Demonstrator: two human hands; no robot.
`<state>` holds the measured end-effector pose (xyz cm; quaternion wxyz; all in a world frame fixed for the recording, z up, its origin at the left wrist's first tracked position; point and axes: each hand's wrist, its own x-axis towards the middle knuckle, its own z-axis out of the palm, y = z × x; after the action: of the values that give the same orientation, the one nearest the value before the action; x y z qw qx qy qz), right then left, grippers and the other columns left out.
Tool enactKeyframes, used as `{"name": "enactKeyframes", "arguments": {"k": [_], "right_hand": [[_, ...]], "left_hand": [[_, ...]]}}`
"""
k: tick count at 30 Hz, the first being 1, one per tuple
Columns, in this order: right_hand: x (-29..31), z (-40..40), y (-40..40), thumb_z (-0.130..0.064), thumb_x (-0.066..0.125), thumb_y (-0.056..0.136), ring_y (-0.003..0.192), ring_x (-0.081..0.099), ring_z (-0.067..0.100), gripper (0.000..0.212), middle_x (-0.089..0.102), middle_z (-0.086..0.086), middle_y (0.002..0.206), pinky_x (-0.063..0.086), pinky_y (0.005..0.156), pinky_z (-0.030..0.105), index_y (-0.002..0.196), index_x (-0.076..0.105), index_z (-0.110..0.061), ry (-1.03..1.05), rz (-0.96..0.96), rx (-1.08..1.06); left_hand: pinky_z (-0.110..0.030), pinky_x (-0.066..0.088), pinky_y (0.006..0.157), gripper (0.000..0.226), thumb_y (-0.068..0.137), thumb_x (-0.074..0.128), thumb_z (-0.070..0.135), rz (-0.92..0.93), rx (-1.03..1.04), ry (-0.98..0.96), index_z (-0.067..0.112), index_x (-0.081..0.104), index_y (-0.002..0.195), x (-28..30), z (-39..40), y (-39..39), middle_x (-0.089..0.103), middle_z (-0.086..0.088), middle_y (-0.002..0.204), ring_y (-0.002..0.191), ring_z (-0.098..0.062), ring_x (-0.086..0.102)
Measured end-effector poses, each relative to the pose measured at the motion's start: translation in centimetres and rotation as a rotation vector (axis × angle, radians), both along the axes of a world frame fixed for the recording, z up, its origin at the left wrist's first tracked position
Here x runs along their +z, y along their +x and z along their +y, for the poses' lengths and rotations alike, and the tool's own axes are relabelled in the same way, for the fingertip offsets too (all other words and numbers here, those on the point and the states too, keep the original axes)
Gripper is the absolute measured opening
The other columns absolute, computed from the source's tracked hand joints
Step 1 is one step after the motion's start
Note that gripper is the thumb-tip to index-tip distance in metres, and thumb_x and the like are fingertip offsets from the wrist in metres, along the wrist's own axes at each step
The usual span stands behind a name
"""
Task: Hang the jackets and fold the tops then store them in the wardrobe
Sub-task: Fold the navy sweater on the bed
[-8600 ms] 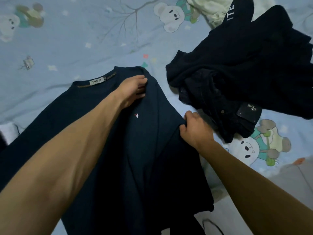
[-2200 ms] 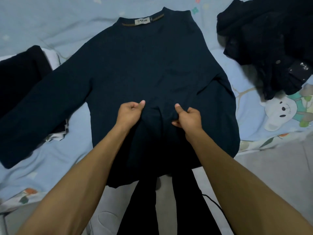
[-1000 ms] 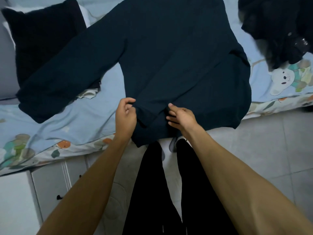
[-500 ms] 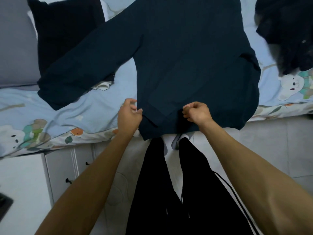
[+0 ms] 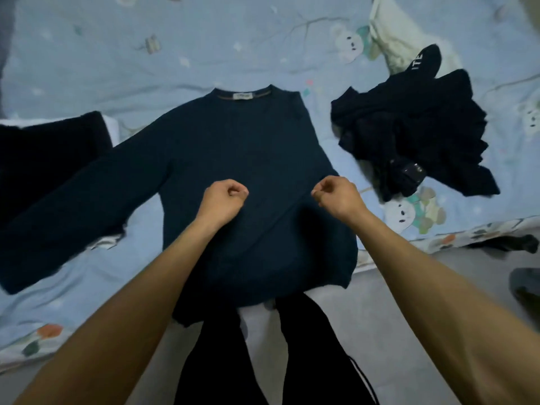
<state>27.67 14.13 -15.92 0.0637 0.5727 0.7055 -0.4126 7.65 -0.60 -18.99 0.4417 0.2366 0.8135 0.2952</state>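
A dark navy long-sleeved top [image 5: 239, 141] lies flat on the pale blue bear-print bedsheet [image 5: 117, 54], collar and label at the far end, hem hanging over the bed's near edge. Its left sleeve [image 5: 73, 214] stretches out to the left; the right sleeve lies folded in along the body. My left hand [image 5: 225, 198] and my right hand [image 5: 336, 197] are both closed in fists over the middle of the top, pinching its fabric, about a shoulder's width apart. A crease runs diagonally down from my right hand.
A heap of black clothes [image 5: 415, 147] lies on the bed to the right, with a pale garment [image 5: 400, 39] behind it. A black folded garment [image 5: 43, 159] sits at the left. My black trouser legs [image 5: 306, 346] stand on the grey floor [image 5: 394, 331].
My view has lifted from the bed's edge to the whole top. Both hands have moved from the hem up to the middle of the top, still closed.
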Motion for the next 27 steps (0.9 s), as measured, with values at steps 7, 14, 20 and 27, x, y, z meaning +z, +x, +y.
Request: {"name": "enactKeyframes", "arguments": {"k": [7,14,20,27], "right_hand": [[-6.0,10.5,2.2,-0.023,0.065,0.083,0.104,0.057,0.026,0.037,0.057,0.005,0.116,0.051,0.087,0.039,0.118,0.055,-0.015,0.178,-0.120,0.303],[-13.0,13.1,3.8,-0.037,0.058,0.093,0.110,0.049,0.026,0.050,0.046,0.006,0.122,0.044,0.077,0.036,0.133,0.038,-0.015,0.392,-0.196,0.653],[-14.0,14.3,4.8,-0.029,0.051,0.093,0.092,0.061,0.033,0.022,0.060,0.007,0.103,0.034,0.063,0.034,0.104,0.042,-0.013,0.358,-0.202,0.477],[-15.0,14.0,6.8,-0.016,0.048,0.094,0.078,0.050,0.030,0.021,0.063,0.016,0.089,0.041,0.068,0.036,0.111,0.056,-0.008,0.159,0.024,-0.064]], "left_hand": [[-0.018,0.039,0.088,0.027,0.094,0.063,0.026,0.134,-0.053,-0.007,0.018,0.064,0.119,-5.6,14.5,0.1,0.063,0.005,0.117,0.109,-0.011,0.058],[-0.022,0.037,0.099,0.067,0.090,0.067,0.041,0.168,-0.159,-0.009,0.012,0.042,0.145,-10.8,27.2,0.0,0.050,-0.002,0.140,0.125,-0.017,0.050],[-0.041,0.059,0.079,0.027,0.080,0.078,0.033,-0.077,0.049,0.012,0.013,0.059,0.080,-10.9,32.8,-0.4,0.068,-0.006,0.084,0.077,-0.022,0.068],[-0.029,0.057,0.063,0.031,0.089,0.073,0.016,-0.325,0.117,0.048,0.018,0.066,0.059,-10.9,32.9,1.1,0.071,-0.001,0.070,0.068,-0.016,0.069]]}}
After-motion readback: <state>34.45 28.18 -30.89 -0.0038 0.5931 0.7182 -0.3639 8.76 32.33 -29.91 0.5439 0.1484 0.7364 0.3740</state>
